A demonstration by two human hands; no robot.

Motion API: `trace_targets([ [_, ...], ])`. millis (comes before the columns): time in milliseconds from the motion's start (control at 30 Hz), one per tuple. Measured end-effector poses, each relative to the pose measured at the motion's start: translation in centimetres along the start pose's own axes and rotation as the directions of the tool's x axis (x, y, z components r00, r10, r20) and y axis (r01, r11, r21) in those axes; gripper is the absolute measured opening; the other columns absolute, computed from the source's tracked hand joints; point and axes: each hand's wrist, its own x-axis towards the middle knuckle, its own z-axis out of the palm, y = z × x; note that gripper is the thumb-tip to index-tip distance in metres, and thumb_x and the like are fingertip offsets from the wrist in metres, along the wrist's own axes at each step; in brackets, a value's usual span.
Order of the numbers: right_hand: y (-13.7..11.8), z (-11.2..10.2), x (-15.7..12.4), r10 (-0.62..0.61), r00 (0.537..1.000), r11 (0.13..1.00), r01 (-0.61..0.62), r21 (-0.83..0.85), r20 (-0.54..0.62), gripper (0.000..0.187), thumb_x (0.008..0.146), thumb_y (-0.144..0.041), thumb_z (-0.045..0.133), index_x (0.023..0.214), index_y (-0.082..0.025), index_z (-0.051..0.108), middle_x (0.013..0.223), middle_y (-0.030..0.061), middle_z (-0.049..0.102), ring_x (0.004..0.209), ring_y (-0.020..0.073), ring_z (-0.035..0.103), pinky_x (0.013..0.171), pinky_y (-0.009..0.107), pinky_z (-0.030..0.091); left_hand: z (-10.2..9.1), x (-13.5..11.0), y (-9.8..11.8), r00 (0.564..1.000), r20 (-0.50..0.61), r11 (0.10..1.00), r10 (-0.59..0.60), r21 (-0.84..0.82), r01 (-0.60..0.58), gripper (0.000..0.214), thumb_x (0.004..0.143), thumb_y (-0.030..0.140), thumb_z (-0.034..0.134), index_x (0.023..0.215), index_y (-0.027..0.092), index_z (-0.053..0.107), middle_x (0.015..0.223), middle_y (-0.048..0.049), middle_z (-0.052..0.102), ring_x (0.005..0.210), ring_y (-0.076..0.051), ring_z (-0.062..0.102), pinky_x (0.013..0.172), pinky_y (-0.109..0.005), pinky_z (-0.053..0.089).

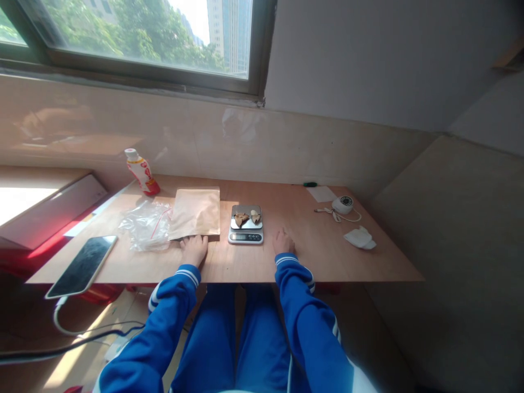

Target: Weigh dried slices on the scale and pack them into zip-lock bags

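My left hand (194,250) lies flat on the wooden table (311,256), its fingertips at the lower edge of a kraft paper bag (195,213). My right hand (284,242) rests palm down on the bare wood, to the right of a digital kitchen scale (245,232). Neither hand holds anything. On the scale's steel pan sit several brown, dried pieces (241,219), possibly slices of a dried root or fungus. A crumpled clear zip-lock plastic bag (144,226) lies left of the paper bag.
A smartphone (82,266) with a white cable lies at the front left edge. A bottled drink (141,172) stands at the back. On the right are a white corded device (342,204), a white cloth or mask (360,238), a paper sheet (321,194) and a green marker (310,184).
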Motion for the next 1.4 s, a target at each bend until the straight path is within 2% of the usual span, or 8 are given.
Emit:
trace_targets([
  [300,0.0,0.0,0.0,0.0,1.0,1.0,0.0,0.027,-0.011,0.032,0.093,-0.025,0.03,0.11,-0.014,0.055,0.092,0.0142,0.067,0.085,0.0239,0.066,0.071,0.033,0.047,-0.1,-0.8,-0.6,0.996,0.05,0.994,0.08,0.067,-0.084,0.024,0.077,0.014,0.035,0.069,0.014,0.057,0.084,-0.0212,0.058,0.085,-0.033,0.054,0.074,-0.05,0.04],
  [467,0.1,0.0,0.0,-0.001,1.0,0.999,0.001,0.032,-0.012,0.031,0.094,-0.026,0.031,0.109,-0.014,0.055,0.092,0.0143,0.067,0.085,0.0232,0.066,0.072,0.032,0.047,0.1,-0.2,-1.4,1.0,0.029,0.998,0.01,0.054,-0.011,0.024,0.077,0.019,0.037,0.083,0.009,0.058,0.074,-0.0182,0.058,0.077,-0.032,0.057,0.073,-0.046,0.043],
  [700,0.1,0.3,0.1,0.006,1.0,0.999,-0.006,0.037,-0.002,0.033,0.094,-0.025,0.029,0.111,-0.014,0.055,0.094,0.0148,0.067,0.085,0.0237,0.066,0.072,0.033,0.047,-0.6,-0.7,-2.3,0.997,0.062,0.998,0.046,-0.042,-0.043,0.024,0.077,0.019,0.04,0.09,0.013,0.059,0.078,-0.0131,0.062,0.076,-0.027,0.061,0.072,-0.038,0.048],
  [800,0.1,0.2,0.1,0.01,1.0,0.999,-0.01,0.038,0.012,0.034,0.094,-0.026,0.029,0.113,-0.014,0.054,0.095,0.0154,0.067,0.087,0.0238,0.065,0.073,0.033,0.047,-1.2,-1.5,-2.6,0.992,0.069,0.99,0.101,-0.105,-0.094,0.027,0.08,0.02,0.038,0.096,0.016,0.059,0.091,-0.0114,0.065,0.086,-0.024,0.062,0.077,-0.035,0.049],
  [933,0.0,0.1,0.0,0.02,1.0,0.999,-0.021,0.031,0.023,0.034,0.094,-0.027,0.029,0.114,-0.014,0.053,0.095,0.0154,0.067,0.089,0.0235,0.065,0.074,0.033,0.047,-2.2,-3.1,-2.7,0.982,-0.026,0.949,0.185,-0.254,-0.185,0.031,0.087,0.027,0.035,0.106,0.019,0.058,0.113,-0.0099,0.062,0.102,-0.023,0.059,0.09,-0.037,0.048],
  [1167,0.0,-0.1,-0.1,0.015,1.0,0.999,-0.015,0.029,0.022,0.033,0.094,-0.026,0.03,0.113,-0.014,0.054,0.095,0.0152,0.067,0.087,0.0238,0.065,0.073,0.033,0.046,-4.3,-5.3,1.3,0.955,-0.252,0.903,0.155,-0.357,-0.241,0.028,0.089,0.032,0.044,0.109,0.021,0.061,0.103,-0.0074,0.058,0.093,-0.018,0.06,0.085,-0.032,0.051],
  [1267,0.0,-0.3,-0.1,0.011,1.0,0.999,-0.012,0.034,0.025,0.033,0.094,-0.025,0.03,0.113,-0.014,0.053,0.095,0.0146,0.067,0.086,0.024,0.065,0.072,0.033,0.047,-4.3,-4.7,4.1,0.947,-0.264,0.878,0.182,-0.391,-0.277,0.026,0.089,0.03,0.046,0.108,0.023,0.062,0.095,-0.005,0.058,0.085,-0.015,0.061,0.078,-0.029,0.051],
  [1400,-0.1,-0.5,-0.2,0.007,1.0,0.999,-0.008,0.041,0.026,0.033,0.094,-0.025,0.029,0.115,-0.014,0.052,0.094,0.0147,0.067,0.086,0.0242,0.066,0.072,0.033,0.047,-2.6,-2.3,7.7,0.924,-0.226,0.836,0.309,-0.399,-0.377,0.024,0.089,0.029,0.047,0.109,0.022,0.059,0.091,-0.0037,0.062,0.083,-0.015,0.06,0.078,-0.029,0.049],
])
